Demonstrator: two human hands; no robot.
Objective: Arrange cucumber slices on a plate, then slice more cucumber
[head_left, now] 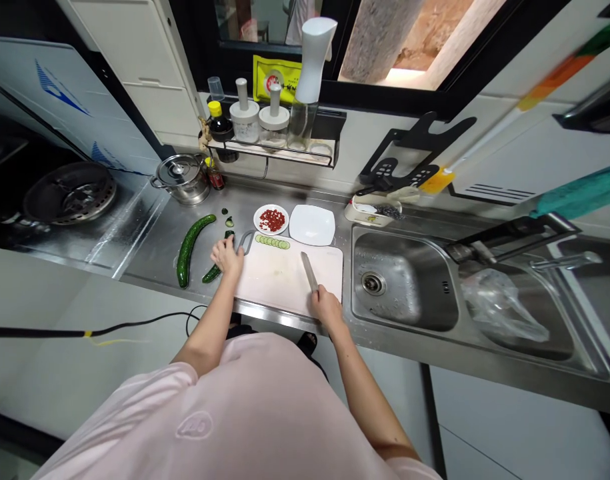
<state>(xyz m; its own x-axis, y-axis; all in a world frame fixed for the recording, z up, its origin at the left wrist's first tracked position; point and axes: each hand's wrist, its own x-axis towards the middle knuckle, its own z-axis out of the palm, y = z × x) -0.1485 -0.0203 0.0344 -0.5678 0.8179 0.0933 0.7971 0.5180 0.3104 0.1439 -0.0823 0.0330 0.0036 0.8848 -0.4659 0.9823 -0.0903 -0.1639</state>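
My right hand (pixel 327 307) is closed round the handle of a kitchen knife (pixel 309 270), its blade angled away over the white cutting board (pixel 265 283). At the board's left side, my left hand (pixel 227 258) has its fingers curled over a cut cucumber (pixel 212 273); the hand hides the cucumber's middle, and both ends show. Along the board's far edge lies a row of cucumber slices (pixel 272 241). A whole, curved cucumber (pixel 187 250) rests on the steel counter farther left. Small cucumber end pieces (pixel 229 221) lie beyond my left hand.
Behind the board stand a plate (pixel 257 223) of chopped red pieces and a white square dish (pixel 312 225). A steel sink (pixel 405 280) is on the right, with a plastic bag (pixel 502 303) in its second basin. A lidded pot (pixel 185 180) and a pan (pixel 69 193) are left.
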